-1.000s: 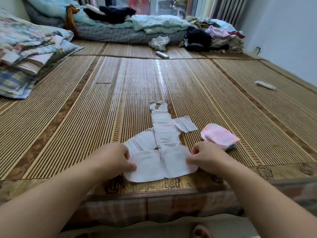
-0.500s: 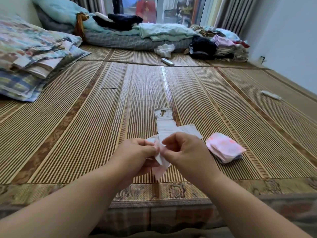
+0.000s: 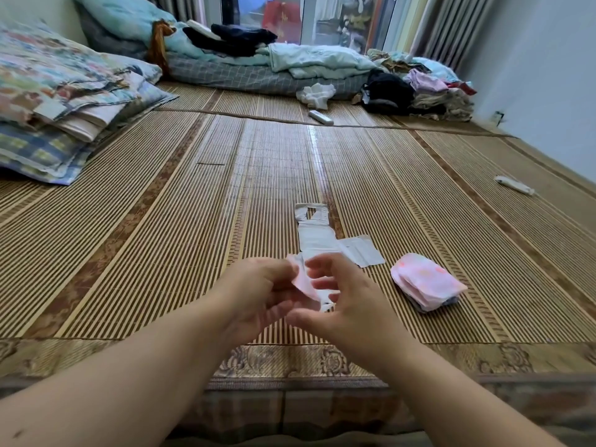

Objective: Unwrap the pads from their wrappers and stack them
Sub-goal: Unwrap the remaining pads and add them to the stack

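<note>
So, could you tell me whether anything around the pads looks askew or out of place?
Only mildly: the opened white wrappers lie overlapping and crooked on the mat, while the pink stack on the right looks tidy.

Both forearms are bare to the frame's edge, with no sleeve, watch, bracelet or ring in sight. The left hand [image 3: 258,295] and right hand [image 3: 351,304] are ungloved. Fingertips are motion-blurred; nails unclear.
</note>
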A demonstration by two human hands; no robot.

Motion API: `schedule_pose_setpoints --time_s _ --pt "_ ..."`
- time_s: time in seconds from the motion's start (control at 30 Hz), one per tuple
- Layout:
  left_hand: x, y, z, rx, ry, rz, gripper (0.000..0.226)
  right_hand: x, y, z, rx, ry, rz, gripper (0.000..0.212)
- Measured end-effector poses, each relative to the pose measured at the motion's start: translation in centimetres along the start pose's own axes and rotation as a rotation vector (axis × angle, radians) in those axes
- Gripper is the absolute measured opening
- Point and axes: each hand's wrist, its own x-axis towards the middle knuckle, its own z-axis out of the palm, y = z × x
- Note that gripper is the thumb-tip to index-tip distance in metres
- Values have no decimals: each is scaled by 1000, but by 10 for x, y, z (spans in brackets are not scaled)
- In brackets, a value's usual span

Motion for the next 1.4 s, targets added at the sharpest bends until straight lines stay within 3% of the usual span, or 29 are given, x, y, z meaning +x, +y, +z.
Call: schedule_pose_setpoints --time_s 0.07,0.2,0.33,0.47,0.67,1.03,1.13,1.27,1.4 --pt "-3 5 2 -111 -25 -6 15 -2 4 2 23 -5 18 41" --pt "-5 10 9 -122 -89 38 18 4 11 -8 97 190 -29 2" --pt "-2 6 9 98 -115 108 16 20 28 -56 217 342 113 18" --pt "6 -5 1 546 -31 228 13 29 80 -114 142 489 373 14" --pt "14 -13 -7 1049 48 411 9 28 123 -136 66 358 635 23" --pt "35 -16 -17 1182 141 426 8 33 132 -132 -203 378 665 31" --pt "39 -17 -18 1199 181 452 6 33 120 -130 -349 420 593 38" --pt "44 -22 -12 1276 141 486 28 34 85 -114 -448 566 257 35" --pt "57 -32 4 1447 81 566 57 45 57 -72 -395 343 82 27"
